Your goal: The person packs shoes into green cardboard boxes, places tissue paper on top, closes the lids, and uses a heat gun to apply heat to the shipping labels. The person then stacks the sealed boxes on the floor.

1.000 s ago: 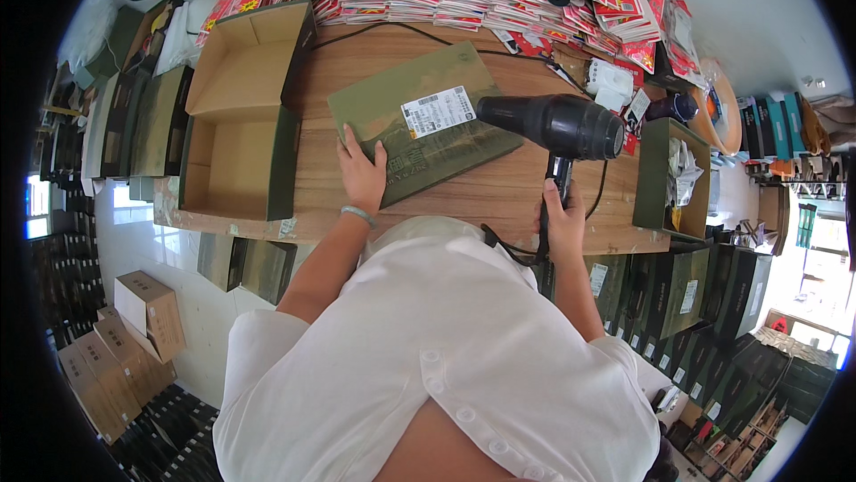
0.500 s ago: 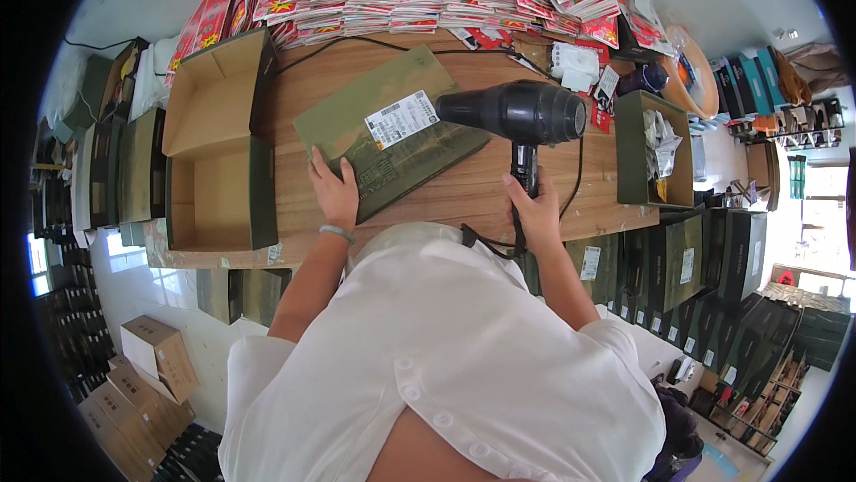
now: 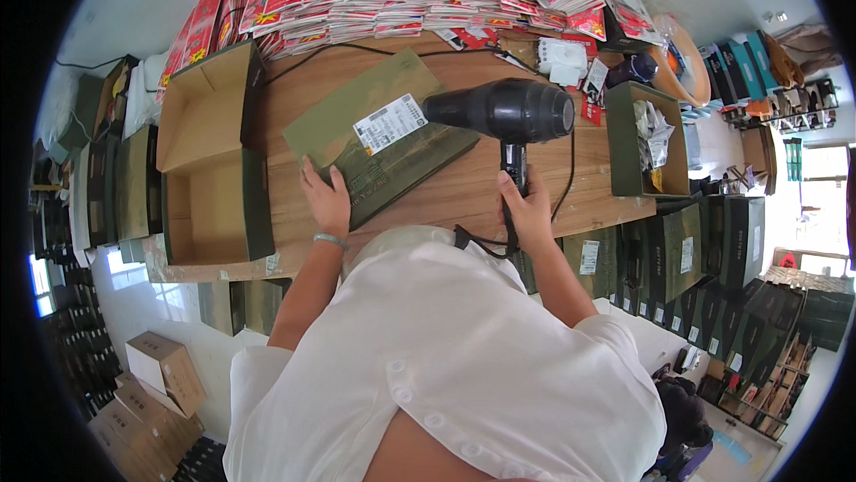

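Note:
A green shoebox (image 3: 312,125), or its lid, lies tilted across the wooden table in front of me. A white printed label (image 3: 390,124) is on its upper face. My left hand (image 3: 328,204) rests on the box's near left corner, fingers spread and flat. My right hand (image 3: 528,207) is wrapped round the handle of a black hair dryer (image 3: 513,110). The dryer's nozzle points left, right by the label's right end; whether they touch I cannot tell. Its cord runs down beside my right hand.
An open, hollow green box (image 3: 211,205) stands on the left of the table (image 3: 428,189). Stacked red printed cards (image 3: 374,5) line the back. At right, a green box (image 3: 627,145) holds crumpled papers. More shoeboxes (image 3: 673,250) stand below the table's right end.
The whole view has shifted slightly, so things sit a little further left. My hands, the dryer and the labelled box keep nearly the same places relative to each other.

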`<action>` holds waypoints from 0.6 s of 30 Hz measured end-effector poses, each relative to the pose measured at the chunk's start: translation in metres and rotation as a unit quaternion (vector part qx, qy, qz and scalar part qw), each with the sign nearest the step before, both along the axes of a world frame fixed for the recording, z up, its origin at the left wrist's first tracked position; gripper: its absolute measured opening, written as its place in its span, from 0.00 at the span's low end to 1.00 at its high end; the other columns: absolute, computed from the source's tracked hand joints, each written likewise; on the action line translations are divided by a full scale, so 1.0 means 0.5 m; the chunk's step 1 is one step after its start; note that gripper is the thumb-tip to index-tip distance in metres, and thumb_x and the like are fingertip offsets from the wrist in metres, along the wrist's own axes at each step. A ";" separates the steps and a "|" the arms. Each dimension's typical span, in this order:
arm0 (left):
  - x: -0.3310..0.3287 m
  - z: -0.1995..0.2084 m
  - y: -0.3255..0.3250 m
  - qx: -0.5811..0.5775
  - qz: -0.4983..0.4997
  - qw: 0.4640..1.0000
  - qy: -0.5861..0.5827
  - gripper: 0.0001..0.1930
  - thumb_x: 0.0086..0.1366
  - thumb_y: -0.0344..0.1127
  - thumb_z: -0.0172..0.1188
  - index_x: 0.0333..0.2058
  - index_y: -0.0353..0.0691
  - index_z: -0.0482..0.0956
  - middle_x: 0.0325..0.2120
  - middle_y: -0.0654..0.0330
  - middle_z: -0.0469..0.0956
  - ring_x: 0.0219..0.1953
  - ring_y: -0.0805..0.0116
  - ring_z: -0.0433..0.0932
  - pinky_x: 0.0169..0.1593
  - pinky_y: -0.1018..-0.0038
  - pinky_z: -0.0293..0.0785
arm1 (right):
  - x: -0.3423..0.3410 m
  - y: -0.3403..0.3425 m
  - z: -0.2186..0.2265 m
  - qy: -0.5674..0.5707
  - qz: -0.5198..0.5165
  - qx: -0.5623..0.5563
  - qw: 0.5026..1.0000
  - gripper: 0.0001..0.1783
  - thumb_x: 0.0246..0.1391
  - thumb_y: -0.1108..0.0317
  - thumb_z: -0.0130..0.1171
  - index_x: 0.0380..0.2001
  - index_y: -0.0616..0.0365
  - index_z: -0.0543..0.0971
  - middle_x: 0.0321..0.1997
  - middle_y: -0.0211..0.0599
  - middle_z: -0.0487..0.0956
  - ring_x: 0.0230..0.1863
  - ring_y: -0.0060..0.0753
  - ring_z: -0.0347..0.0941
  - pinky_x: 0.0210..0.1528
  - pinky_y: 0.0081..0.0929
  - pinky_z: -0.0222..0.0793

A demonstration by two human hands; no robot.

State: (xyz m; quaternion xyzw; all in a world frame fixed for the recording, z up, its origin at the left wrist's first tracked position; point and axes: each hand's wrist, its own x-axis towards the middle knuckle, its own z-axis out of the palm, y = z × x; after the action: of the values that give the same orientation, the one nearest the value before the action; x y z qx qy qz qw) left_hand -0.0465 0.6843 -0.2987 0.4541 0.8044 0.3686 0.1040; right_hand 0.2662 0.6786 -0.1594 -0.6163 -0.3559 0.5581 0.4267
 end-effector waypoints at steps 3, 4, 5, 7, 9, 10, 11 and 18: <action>-0.007 -0.011 0.005 -0.005 -0.025 0.999 0.031 0.32 0.68 0.43 0.51 0.63 0.28 0.56 0.61 0.36 0.60 0.64 0.41 0.59 0.67 0.56 0.55 | 0.011 -0.004 -0.023 0.006 -0.022 -0.007 1.000 0.18 0.59 0.57 0.62 0.40 0.59 0.69 0.16 0.26 0.69 0.13 0.19 0.64 0.13 0.22 0.60; -0.011 -0.022 0.006 -0.012 -0.033 0.998 0.054 0.32 0.68 0.42 0.51 0.63 0.26 0.57 0.62 0.37 0.61 0.65 0.42 0.58 0.68 0.57 0.52 | 0.009 -0.005 -0.023 0.017 -0.024 -0.003 1.000 0.18 0.60 0.56 0.60 0.41 0.58 0.69 0.16 0.25 0.68 0.12 0.19 0.63 0.13 0.22 0.60; -0.003 0.001 0.010 -0.034 -0.037 0.998 0.043 0.32 0.69 0.42 0.51 0.63 0.26 0.57 0.63 0.39 0.59 0.66 0.44 0.57 0.69 0.59 0.50 | 0.011 -0.004 -0.008 0.000 -0.014 -0.006 1.000 0.18 0.60 0.57 0.59 0.43 0.58 0.69 0.17 0.26 0.69 0.15 0.19 0.64 0.15 0.22 0.62; -0.016 -0.016 0.008 0.012 -0.059 0.997 0.037 0.30 0.70 0.40 0.50 0.63 0.25 0.57 0.63 0.38 0.60 0.66 0.45 0.57 0.69 0.58 0.49 | 0.014 -0.006 -0.039 -0.061 -0.011 0.016 0.998 0.21 0.61 0.55 0.57 0.48 0.59 0.69 0.23 0.27 0.70 0.20 0.19 0.67 0.21 0.24 0.66; -0.043 -0.058 -0.003 0.006 -0.034 0.998 0.057 0.30 0.71 0.41 0.49 0.63 0.25 0.55 0.63 0.38 0.59 0.65 0.44 0.58 0.68 0.57 0.52 | 0.000 -0.001 -0.009 0.034 0.019 0.041 0.998 0.22 0.62 0.53 0.56 0.50 0.56 0.68 0.22 0.27 0.68 0.18 0.18 0.66 0.19 0.22 0.66; -0.034 -0.054 0.002 0.012 -0.033 0.998 0.054 0.31 0.71 0.43 0.48 0.65 0.28 0.54 0.63 0.38 0.58 0.65 0.42 0.58 0.67 0.55 0.55 | 0.003 0.001 -0.027 0.071 0.005 0.062 0.996 0.23 0.63 0.51 0.55 0.51 0.57 0.67 0.21 0.27 0.68 0.17 0.19 0.66 0.18 0.21 0.66; -0.026 -0.048 0.004 0.011 -0.034 0.998 0.045 0.31 0.71 0.43 0.47 0.65 0.30 0.54 0.63 0.38 0.58 0.64 0.42 0.58 0.66 0.55 0.56 | 0.011 0.003 -0.026 0.070 0.005 0.066 0.995 0.24 0.63 0.50 0.55 0.52 0.57 0.66 0.21 0.27 0.68 0.17 0.19 0.66 0.18 0.21 0.66; -0.008 -0.018 0.005 0.002 -0.041 0.998 0.042 0.31 0.72 0.45 0.45 0.67 0.35 0.51 0.63 0.38 0.57 0.63 0.40 0.58 0.65 0.53 0.57 | 0.014 -0.007 -0.008 0.053 0.000 0.068 0.996 0.30 0.61 0.47 0.56 0.54 0.61 0.66 0.22 0.29 0.70 0.16 0.20 0.67 0.18 0.22 0.67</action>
State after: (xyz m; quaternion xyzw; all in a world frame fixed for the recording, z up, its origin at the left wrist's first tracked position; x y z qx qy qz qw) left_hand -0.0503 0.6866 -0.3077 0.5020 0.7883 0.3457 0.0843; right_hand 0.2732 0.6750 -0.1632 -0.5551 -0.3698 0.5643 0.4865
